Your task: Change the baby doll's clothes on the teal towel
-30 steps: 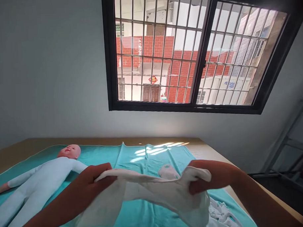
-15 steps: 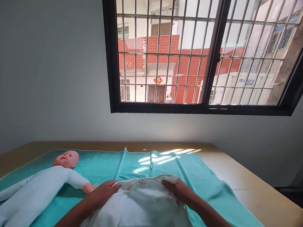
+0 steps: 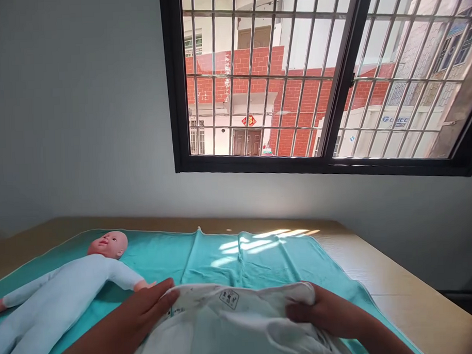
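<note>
A thin white cloth (image 3: 233, 321) with a small dark square print near its upper edge is stretched between my hands at the bottom of the view; it may be a garment, but its lower part is out of frame. My left hand (image 3: 149, 306) grips its upper left edge, thumb on the near side. At the upper right edge my right hand (image 3: 321, 305) pinches the cloth, which folds over the fingers. Left of my hands, a baby doll (image 3: 77, 278) in a white long-sleeved suit lies on its back, its near hand close to my left hand.
A turquoise sheet (image 3: 153, 252) with creases and sunlit stripes covers much of the wooden table (image 3: 402, 279). Behind the table stands a grey wall (image 3: 83, 125) with a barred, black-framed window (image 3: 254, 163).
My hands have moved apart and nearer, pulling the cloth's upper edge wider. The right hand has shifted right, and the cloth now folds over its fingers. The view has tilted slightly.
</note>
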A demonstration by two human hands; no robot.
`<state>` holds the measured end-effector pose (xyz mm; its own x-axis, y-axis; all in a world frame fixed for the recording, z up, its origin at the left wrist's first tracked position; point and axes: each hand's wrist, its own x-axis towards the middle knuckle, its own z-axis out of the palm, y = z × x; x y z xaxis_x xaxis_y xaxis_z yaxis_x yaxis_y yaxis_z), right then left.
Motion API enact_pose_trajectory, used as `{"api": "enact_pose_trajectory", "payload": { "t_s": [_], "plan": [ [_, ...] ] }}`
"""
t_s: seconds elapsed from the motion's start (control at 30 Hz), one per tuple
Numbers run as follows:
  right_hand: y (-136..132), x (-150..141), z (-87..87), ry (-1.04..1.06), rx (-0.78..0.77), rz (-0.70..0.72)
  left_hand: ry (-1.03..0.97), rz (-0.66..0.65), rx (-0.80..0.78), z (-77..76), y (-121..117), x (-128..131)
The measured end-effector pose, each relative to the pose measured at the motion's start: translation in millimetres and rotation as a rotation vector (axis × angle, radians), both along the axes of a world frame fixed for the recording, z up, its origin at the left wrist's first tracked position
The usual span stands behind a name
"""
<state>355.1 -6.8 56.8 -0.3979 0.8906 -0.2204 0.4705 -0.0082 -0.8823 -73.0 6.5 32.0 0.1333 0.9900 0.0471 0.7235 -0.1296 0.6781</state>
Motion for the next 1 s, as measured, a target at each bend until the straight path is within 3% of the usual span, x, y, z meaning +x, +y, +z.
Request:
{"api": "enact_pose_trajectory", "payload": {
  "t_s": [0.07,0.13,0.2,0.27,0.4,0.53,0.6,0.67,0.8,1.0],
  "plan": [
    [17.0,-12.7,-18.1,0.132,-0.041,-0.014,-0.010,-0.028,-0.092,2.6,13.9,15.6],
    [41.3,-23.7,-42.9,0.195,-0.035,-0.008,0.009,-0.066,-0.168,-6.5,35.5,32.0],
    [70.0,-25.9,-69.0,0.090,0.058,-0.007,0.103,-0.101,-0.173,-27.8,62.6,42.3],
    [100.8,-13.1,-89.8,-0.159,0.223,-0.114,0.265,-0.033,-0.116,-56.3,94.4,42.6],
    [154.5,60.3,-105.0,-0.446,0.424,-0.534,0.413,0.070,0.135,-107.5,170.4,25.4],
    [182.2,149.3,-116.4,-0.738,0.410,-0.936,0.479,0.036,0.126,-142.0,246.2,18.7],
    [190.8,180.3,-130.6,-0.839,0.353,-0.990,0.515,0.046,0.094,-157.3,273.5,18.8],
    [200.5,201.2,-146.0,-0.901,0.319,-0.938,0.554,0.049,0.081,-169.2,291.2,17.6],
    [226.6,230.3,-163.2,-0.990,0.296,-0.857,0.577,0.040,0.108,-171.3,307.9,14.1],
    [262.6,268.1,-152.9,-1.048,0.292,-0.826,0.575,0.032,0.115,-139.3,322.6,20.0]
  ]
}}
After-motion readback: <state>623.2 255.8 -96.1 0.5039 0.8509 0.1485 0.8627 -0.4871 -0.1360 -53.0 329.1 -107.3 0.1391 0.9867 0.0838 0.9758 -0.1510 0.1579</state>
